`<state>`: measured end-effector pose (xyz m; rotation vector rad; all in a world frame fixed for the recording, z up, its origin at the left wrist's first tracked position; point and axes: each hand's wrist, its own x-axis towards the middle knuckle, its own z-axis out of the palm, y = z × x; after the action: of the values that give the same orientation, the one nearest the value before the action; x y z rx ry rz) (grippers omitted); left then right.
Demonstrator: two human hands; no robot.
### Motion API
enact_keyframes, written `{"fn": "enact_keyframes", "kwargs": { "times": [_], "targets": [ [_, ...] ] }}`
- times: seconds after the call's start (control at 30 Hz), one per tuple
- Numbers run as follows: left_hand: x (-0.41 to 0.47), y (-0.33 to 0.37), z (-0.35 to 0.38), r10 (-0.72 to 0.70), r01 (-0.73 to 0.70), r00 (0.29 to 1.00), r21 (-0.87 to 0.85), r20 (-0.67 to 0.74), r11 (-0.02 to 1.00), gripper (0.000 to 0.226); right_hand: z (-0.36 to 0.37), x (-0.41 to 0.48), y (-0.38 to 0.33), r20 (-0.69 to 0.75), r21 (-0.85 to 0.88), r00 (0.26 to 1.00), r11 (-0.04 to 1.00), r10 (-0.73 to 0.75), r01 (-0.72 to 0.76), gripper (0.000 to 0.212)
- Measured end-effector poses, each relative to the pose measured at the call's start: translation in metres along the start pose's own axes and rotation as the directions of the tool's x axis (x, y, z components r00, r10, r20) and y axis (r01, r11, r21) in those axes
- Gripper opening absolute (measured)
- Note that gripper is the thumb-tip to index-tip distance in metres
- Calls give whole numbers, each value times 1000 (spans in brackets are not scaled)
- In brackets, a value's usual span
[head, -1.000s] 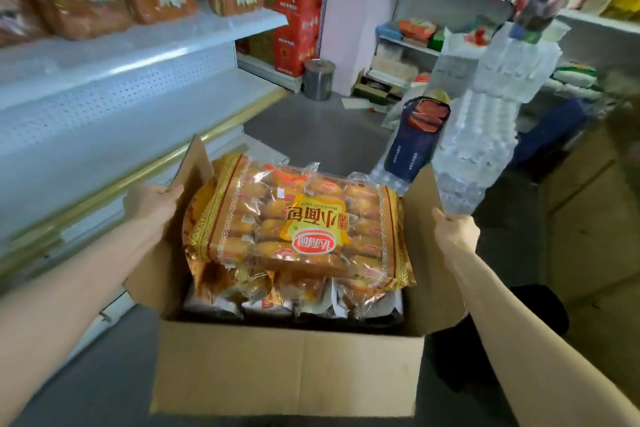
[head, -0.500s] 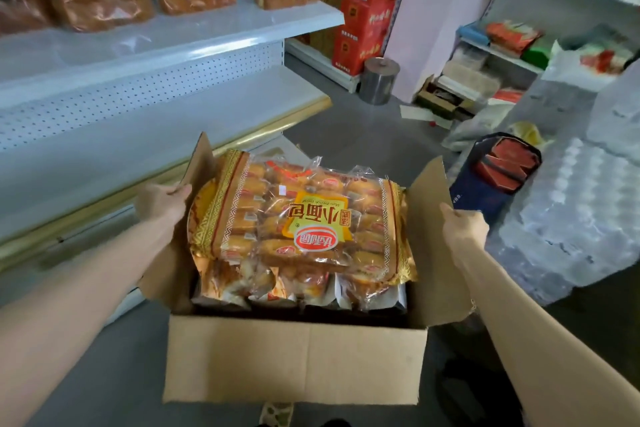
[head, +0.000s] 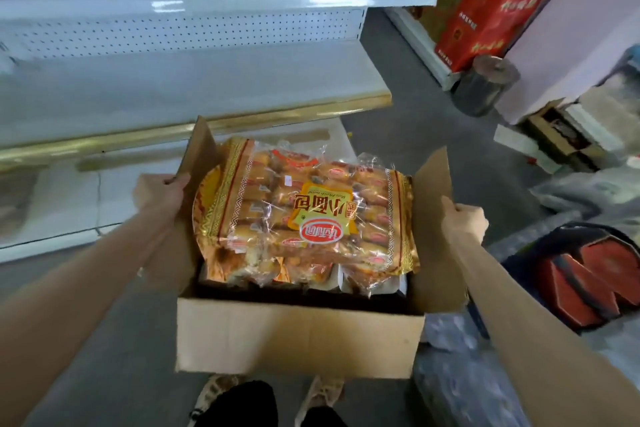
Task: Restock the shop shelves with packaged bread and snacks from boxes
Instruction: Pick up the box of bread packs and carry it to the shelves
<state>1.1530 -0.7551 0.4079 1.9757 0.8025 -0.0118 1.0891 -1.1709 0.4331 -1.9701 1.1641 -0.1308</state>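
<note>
The shelf (head: pixel 173 90) stands left of the box (head: pixel 298 340). The left hand (head: pixel 159 191) grips the left flap (head: pixel 204 149). Bread packs (head: pixel 304 215) lie stacked inside, rising above its walls. The right hand (head: pixel 464 222) grips the right flap (head: pixel 433 184). Set the box down level, so the top pack cannot slide.

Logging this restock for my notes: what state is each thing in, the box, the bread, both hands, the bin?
Cardboard box: open, side flaps upright, held by both flaps.
Top bread pack: sealed, lying flat on the packs beneath it in the box.
Left hand: grips the left flap's edge.
Right hand: grips the right flap's edge.
Metal bin: upright on the floor, lid on.
</note>
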Motion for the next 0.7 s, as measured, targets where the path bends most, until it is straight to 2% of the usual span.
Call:
{"fn": "enact_keyframes", "kwargs": {
  "times": [0.13, 0.27, 0.43, 0.57, 0.7],
  "targets": [
    [-3, -3, 34, -96, 93, 993, -56, -69, 994, 38, 13, 58, -15, 80, -53, 996, 998, -40, 45, 42],
    [1, 14, 73, -138, 139, 980, 0, -144, 990, 28, 41, 115, -26, 117, -94, 990, 991, -81, 92, 49],
    [38, 12, 122, -192, 197, 967, 12, -168, 980, 16, 85, 172, -32, 162, -143, 984, 985, -75, 98, 53],
    [61, 7, 155, -236, 239, 953, -4, -189, 971, 30, 119, 217, -40, 196, -171, 978, 979, -79, 113, 54],
    [85, 4, 188, -272, 276, 940, -12, -204, 961, 31, 154, 260, -48, 221, -203, 972, 971, -80, 126, 53]
  ]
}}
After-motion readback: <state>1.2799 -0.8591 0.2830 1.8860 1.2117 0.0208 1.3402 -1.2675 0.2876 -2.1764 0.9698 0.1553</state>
